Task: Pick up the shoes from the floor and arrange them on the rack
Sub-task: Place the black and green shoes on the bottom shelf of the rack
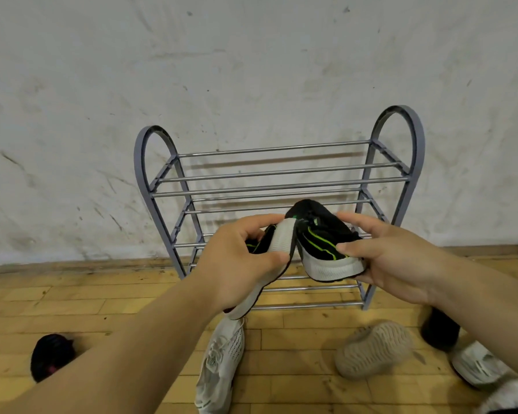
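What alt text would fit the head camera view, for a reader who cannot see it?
The left hand and the right hand each hold one black knit sneaker with green lines and a white sole before a grey metal-bar shoe rack. A white mesh sneaker, a beige shoe turned sole-up and other shoes lie on the wooden floor.

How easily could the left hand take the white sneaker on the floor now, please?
Probably not yet: the left hand grips a black shoe, though the white sneaker lies uncovered just beneath it.
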`<move>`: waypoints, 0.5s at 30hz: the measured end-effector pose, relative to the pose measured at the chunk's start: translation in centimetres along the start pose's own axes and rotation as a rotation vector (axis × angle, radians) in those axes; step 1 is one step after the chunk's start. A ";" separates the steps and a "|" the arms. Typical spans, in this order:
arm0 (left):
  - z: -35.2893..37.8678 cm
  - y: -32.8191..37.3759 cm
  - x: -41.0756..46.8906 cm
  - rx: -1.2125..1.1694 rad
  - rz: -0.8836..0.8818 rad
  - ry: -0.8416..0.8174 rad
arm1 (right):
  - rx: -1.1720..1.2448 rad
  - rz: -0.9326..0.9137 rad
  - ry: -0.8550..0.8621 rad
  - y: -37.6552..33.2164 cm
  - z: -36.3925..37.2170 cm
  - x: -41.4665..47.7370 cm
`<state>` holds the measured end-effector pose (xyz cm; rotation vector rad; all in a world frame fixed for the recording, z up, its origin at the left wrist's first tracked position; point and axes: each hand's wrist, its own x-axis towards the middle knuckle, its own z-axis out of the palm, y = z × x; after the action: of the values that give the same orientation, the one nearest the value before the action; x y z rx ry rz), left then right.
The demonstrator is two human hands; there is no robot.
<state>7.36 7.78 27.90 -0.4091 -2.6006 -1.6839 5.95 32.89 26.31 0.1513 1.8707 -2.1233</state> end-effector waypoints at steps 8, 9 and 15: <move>-3.4 -3.1 0.5 0.313 -0.061 -0.254 | -0.174 0.280 -0.188 1.6 -2.8 0.0; -3.5 -3.5 0.5 0.325 -0.075 -0.274 | -0.179 0.322 -0.194 2.0 -3.0 0.1; -2.2 -6.0 0.9 0.384 -0.131 -0.373 | -0.288 0.474 -0.097 6.4 -4.5 2.5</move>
<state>4.83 3.70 23.61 -0.5935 -3.1909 -1.1786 4.95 36.31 18.87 0.3768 1.8371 -1.5092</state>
